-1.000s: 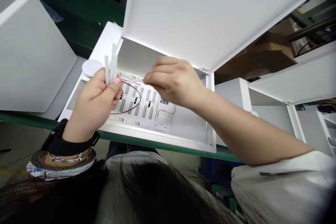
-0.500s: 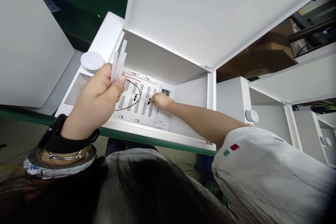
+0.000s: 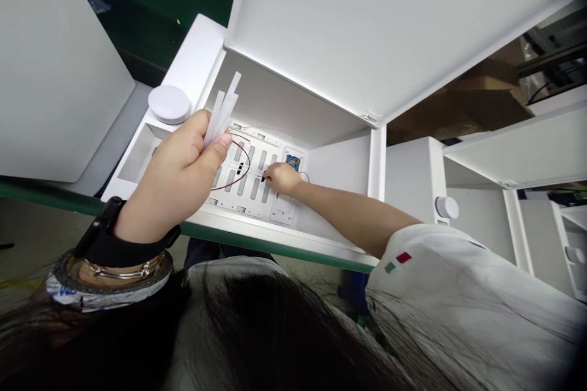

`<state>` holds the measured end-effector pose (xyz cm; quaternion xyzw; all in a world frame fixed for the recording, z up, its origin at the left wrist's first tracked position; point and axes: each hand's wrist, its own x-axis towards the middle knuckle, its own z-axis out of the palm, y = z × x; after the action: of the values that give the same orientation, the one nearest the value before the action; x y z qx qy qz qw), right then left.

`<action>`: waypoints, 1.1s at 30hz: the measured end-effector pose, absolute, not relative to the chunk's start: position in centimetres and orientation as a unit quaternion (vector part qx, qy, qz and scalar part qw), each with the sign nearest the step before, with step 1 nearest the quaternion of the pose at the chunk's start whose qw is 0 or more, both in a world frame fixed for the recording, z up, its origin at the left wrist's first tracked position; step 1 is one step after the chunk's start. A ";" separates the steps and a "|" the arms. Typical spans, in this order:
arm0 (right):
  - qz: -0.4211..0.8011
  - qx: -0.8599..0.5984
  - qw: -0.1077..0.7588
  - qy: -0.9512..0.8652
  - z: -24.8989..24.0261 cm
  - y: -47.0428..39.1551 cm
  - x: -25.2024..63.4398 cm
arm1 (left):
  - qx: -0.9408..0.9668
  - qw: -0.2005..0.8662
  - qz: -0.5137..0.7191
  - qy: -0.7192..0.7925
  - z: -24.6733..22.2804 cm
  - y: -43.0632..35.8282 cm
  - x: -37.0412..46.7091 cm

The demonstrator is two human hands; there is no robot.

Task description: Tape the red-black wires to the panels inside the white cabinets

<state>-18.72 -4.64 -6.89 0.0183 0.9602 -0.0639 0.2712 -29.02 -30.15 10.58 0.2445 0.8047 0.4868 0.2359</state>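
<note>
My left hand point(image 3: 183, 171) is closed around several translucent white strips point(image 3: 224, 111), which fan upward above the left part of a white box point(image 3: 339, 165). Inside the box, my right hand point(image 3: 280, 178) is closed, its fingertips down at a white slotted panel point(image 3: 243, 190) beside a small black piece point(image 3: 263, 178). What those fingers pinch, if anything, is too small to tell. Another black piece point(image 3: 239, 168) lies on the panel to the left. A red wire point(image 3: 247, 162) curves over the panel, and a blue circuit board point(image 3: 293, 162) sits just right of it.
The box's white lid point(image 3: 367, 24) stands raised at the back. A round white knob point(image 3: 169, 104) sits on its left end. More white boxes point(image 3: 408, 177) stand at the right, a grey-white panel point(image 3: 59, 73) at the left, cardboard point(image 3: 486, 98) behind. The bench point(image 3: 151, 0) is green.
The whole view has shifted slightly. My left hand with the strips appears a little farther right; my right hand stays at the slotted panel.
</note>
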 end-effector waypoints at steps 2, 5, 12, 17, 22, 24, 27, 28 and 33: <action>-0.075 0.023 0.263 0.962 -7.1 -4.6 -18.6 | 0.237 0.250 0.495 0.798 10.7 -30.2 -29.0; -0.113 0.051 0.256 0.959 -7.6 -4.6 -18.3 | 0.235 0.257 0.501 0.792 10.7 -30.1 -29.0; -0.117 0.070 0.210 0.968 -7.9 -4.4 -18.2 | 0.242 0.251 0.494 0.797 10.7 -30.0 -29.1; -0.107 0.030 0.207 0.972 -8.1 -4.5 -18.2 | 0.244 0.248 0.474 0.808 10.8 -30.0 -29.1; -0.118 0.037 0.203 0.971 -8.7 -4.3 -18.2 | 0.254 0.237 0.478 0.807 10.9 -30.0 -29.1; -0.132 0.046 0.200 0.970 -8.9 -4.2 -18.1 | 0.255 0.239 0.479 0.805 10.9 -30.1 -29.1; -0.143 0.046 0.196 0.969 -9.0 -4.0 -18.1 | 0.254 0.242 0.475 0.807 11.0 -30.1 -29.1; -0.143 0.040 0.196 0.969 -9.0 -4.0 -18.0 | 0.254 0.242 0.474 0.808 11.0 -30.1 -29.1; -0.129 0.011 0.207 0.970 -9.2 -3.7 -17.9 | 0.257 0.234 0.464 0.815 11.0 -30.0 -29.1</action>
<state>-17.89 -3.73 -9.18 0.0111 0.9697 -0.1294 0.2068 -29.07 -30.00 11.03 0.2568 0.8146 0.4644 0.2342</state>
